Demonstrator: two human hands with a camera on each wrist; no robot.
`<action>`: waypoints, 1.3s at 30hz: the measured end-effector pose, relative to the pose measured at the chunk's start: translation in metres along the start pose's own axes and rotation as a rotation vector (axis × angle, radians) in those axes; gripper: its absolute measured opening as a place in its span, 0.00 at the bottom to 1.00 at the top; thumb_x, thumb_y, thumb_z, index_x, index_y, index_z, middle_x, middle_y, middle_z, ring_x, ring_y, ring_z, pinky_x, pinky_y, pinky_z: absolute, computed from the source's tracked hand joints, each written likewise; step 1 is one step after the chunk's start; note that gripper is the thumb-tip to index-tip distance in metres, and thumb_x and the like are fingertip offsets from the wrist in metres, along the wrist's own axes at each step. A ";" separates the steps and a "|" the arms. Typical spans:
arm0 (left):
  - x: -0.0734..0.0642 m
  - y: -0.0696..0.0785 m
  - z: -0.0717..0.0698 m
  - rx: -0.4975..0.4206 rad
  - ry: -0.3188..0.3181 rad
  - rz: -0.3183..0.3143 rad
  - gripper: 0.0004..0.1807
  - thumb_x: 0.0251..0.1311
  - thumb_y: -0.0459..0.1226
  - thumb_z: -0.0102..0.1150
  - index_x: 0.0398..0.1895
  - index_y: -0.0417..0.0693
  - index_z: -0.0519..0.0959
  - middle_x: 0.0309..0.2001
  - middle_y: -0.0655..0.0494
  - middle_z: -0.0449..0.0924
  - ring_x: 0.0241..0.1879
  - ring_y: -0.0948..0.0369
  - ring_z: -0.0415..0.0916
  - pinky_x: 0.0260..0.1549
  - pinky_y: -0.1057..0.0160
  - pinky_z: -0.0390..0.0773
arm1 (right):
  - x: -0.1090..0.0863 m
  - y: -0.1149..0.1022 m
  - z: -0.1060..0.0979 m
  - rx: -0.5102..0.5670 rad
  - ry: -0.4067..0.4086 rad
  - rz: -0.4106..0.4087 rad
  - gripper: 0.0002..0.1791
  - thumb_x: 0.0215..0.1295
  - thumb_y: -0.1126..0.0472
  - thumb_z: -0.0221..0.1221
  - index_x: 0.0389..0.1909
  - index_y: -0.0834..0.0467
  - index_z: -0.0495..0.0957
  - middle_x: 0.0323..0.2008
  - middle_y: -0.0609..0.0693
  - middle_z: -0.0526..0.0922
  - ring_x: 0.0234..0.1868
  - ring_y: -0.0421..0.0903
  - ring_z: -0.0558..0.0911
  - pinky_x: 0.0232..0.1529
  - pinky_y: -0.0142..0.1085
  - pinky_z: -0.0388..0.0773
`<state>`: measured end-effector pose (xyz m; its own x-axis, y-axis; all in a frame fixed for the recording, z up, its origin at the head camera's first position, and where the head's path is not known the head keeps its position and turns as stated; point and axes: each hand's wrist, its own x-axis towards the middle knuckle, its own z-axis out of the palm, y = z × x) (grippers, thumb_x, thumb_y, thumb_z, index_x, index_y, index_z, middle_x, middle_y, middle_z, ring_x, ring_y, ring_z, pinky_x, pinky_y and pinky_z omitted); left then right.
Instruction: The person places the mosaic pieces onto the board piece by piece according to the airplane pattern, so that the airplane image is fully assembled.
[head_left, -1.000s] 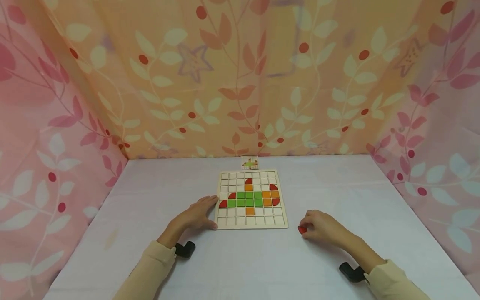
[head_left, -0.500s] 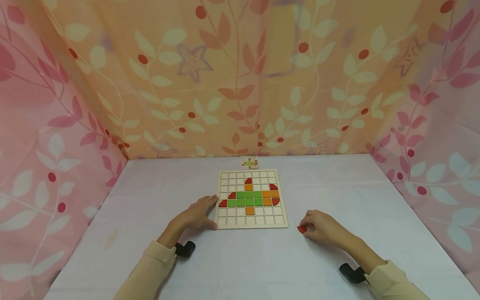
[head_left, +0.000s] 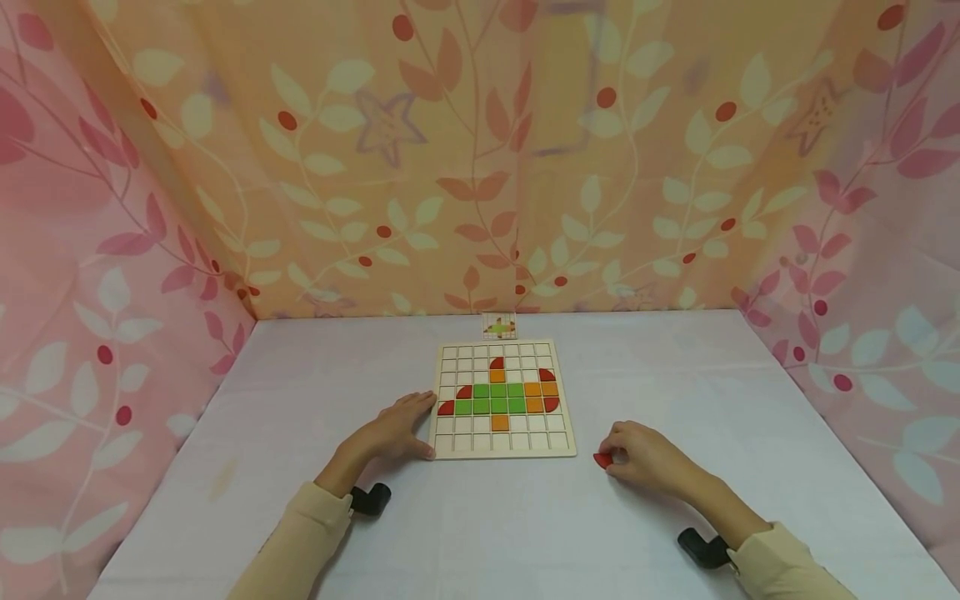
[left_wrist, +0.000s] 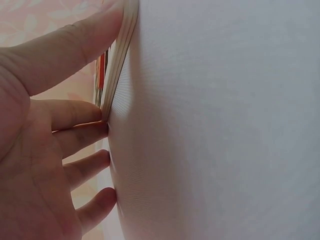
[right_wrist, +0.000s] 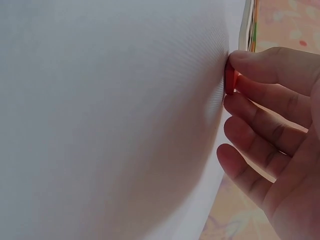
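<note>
A pale wooden grid board [head_left: 536,442] lies flat mid-table, bearing green and orange square tiles [head_left: 498,406] and several red quarter-round tiles [head_left: 547,375]. My left hand [head_left: 392,429] rests against the board's left side, thumb by the near corner and fingers stretched out; the left wrist view shows the thumb touching the board's edge [left_wrist: 122,55]. Right of the board, my right hand [head_left: 645,454] pinches a loose red quarter-round tile [head_left: 602,461] at the tabletop. In the right wrist view, thumb and fingertips are on that tile, the other fingers loosely bent.
Behind the board lies a small pattern card [head_left: 499,326] with a similar coloured figure. A white cloth covers the table [head_left: 300,358]. Patterned curtains [head_left: 480,167] stand at the back and both sides. Each wrist wears a black camera mount [head_left: 372,499].
The red tile in my right fingers has turned slightly and juts out a little further to the left. My left hand and the board stay put.
</note>
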<state>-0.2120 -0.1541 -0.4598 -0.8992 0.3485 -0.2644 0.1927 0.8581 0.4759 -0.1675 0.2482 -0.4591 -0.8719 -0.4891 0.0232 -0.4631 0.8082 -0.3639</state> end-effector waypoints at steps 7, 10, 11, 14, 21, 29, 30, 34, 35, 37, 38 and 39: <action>0.001 -0.001 0.000 0.004 0.000 0.004 0.52 0.47 0.43 0.75 0.75 0.44 0.58 0.76 0.48 0.55 0.77 0.45 0.47 0.71 0.38 0.52 | 0.000 0.000 -0.002 0.005 0.011 -0.005 0.08 0.50 0.64 0.69 0.33 0.54 0.85 0.29 0.38 0.76 0.31 0.33 0.71 0.32 0.28 0.72; 0.001 -0.002 0.000 0.005 0.001 0.000 0.52 0.46 0.43 0.75 0.75 0.44 0.58 0.76 0.48 0.55 0.77 0.46 0.47 0.71 0.39 0.51 | 0.001 -0.001 -0.002 0.006 -0.002 0.014 0.08 0.50 0.63 0.69 0.34 0.54 0.85 0.30 0.38 0.76 0.32 0.34 0.71 0.33 0.28 0.72; 0.002 -0.002 0.000 0.005 0.003 0.001 0.52 0.46 0.43 0.75 0.75 0.44 0.58 0.76 0.48 0.55 0.77 0.46 0.47 0.71 0.39 0.52 | 0.001 -0.001 -0.002 0.006 -0.004 0.015 0.08 0.50 0.63 0.69 0.34 0.54 0.85 0.30 0.38 0.77 0.32 0.34 0.71 0.33 0.28 0.72; 0.002 -0.002 0.001 0.002 0.005 -0.001 0.52 0.46 0.44 0.75 0.75 0.44 0.58 0.76 0.48 0.55 0.77 0.46 0.47 0.71 0.39 0.51 | 0.002 -0.001 -0.002 0.014 -0.007 0.026 0.09 0.50 0.63 0.70 0.35 0.55 0.86 0.30 0.38 0.77 0.32 0.34 0.71 0.33 0.29 0.72; 0.002 -0.002 0.001 0.009 -0.003 -0.009 0.52 0.47 0.43 0.75 0.75 0.45 0.57 0.76 0.49 0.55 0.77 0.46 0.46 0.72 0.39 0.51 | 0.007 -0.002 0.000 0.018 -0.001 0.025 0.09 0.51 0.62 0.70 0.36 0.54 0.85 0.30 0.38 0.77 0.32 0.34 0.71 0.33 0.28 0.72; 0.001 -0.002 0.001 -0.002 0.003 -0.016 0.52 0.46 0.43 0.75 0.75 0.46 0.57 0.76 0.49 0.55 0.77 0.46 0.46 0.72 0.39 0.51 | 0.017 -0.011 -0.002 0.040 0.010 0.016 0.09 0.53 0.63 0.68 0.37 0.55 0.86 0.30 0.39 0.77 0.32 0.36 0.71 0.33 0.28 0.72; 0.001 -0.001 0.001 -0.004 0.002 -0.018 0.52 0.47 0.43 0.75 0.75 0.46 0.57 0.76 0.50 0.55 0.77 0.47 0.46 0.72 0.39 0.51 | 0.019 -0.012 -0.002 0.045 0.014 0.013 0.09 0.53 0.64 0.68 0.37 0.56 0.86 0.30 0.40 0.78 0.32 0.36 0.71 0.32 0.28 0.72; 0.001 -0.001 0.001 -0.004 0.001 -0.014 0.52 0.46 0.43 0.75 0.75 0.45 0.58 0.76 0.49 0.55 0.77 0.46 0.46 0.71 0.38 0.51 | 0.026 -0.015 -0.001 0.067 0.018 0.014 0.09 0.53 0.64 0.67 0.37 0.56 0.86 0.30 0.40 0.78 0.32 0.37 0.71 0.33 0.28 0.72; 0.001 -0.001 0.001 -0.008 0.001 -0.014 0.52 0.46 0.43 0.75 0.75 0.45 0.58 0.76 0.49 0.55 0.77 0.46 0.46 0.71 0.38 0.51 | 0.028 -0.016 -0.001 0.070 0.021 0.006 0.09 0.53 0.64 0.67 0.38 0.56 0.86 0.30 0.40 0.78 0.32 0.36 0.72 0.33 0.28 0.72; 0.000 -0.001 0.001 -0.014 0.001 -0.011 0.52 0.46 0.43 0.75 0.75 0.44 0.58 0.76 0.48 0.55 0.77 0.45 0.46 0.71 0.38 0.51 | 0.032 -0.017 -0.001 0.074 0.022 0.000 0.10 0.53 0.64 0.68 0.38 0.56 0.86 0.30 0.39 0.78 0.33 0.37 0.72 0.34 0.28 0.73; 0.000 -0.001 0.001 -0.017 0.001 -0.012 0.52 0.46 0.43 0.75 0.75 0.45 0.58 0.76 0.49 0.55 0.77 0.45 0.46 0.71 0.38 0.51 | 0.034 -0.018 0.000 0.072 0.023 -0.009 0.10 0.54 0.63 0.68 0.38 0.55 0.86 0.30 0.39 0.78 0.33 0.37 0.73 0.34 0.28 0.73; 0.000 -0.001 0.001 -0.019 0.000 -0.011 0.52 0.47 0.43 0.75 0.75 0.45 0.58 0.76 0.49 0.55 0.77 0.46 0.46 0.71 0.38 0.51 | 0.036 -0.018 0.000 0.074 0.025 -0.020 0.10 0.53 0.63 0.68 0.39 0.56 0.86 0.30 0.40 0.78 0.34 0.37 0.73 0.35 0.29 0.73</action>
<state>-0.2120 -0.1543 -0.4609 -0.9013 0.3393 -0.2692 0.1756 0.8544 0.4890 -0.1908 0.2156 -0.4512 -0.8665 -0.4962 0.0541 -0.4686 0.7714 -0.4305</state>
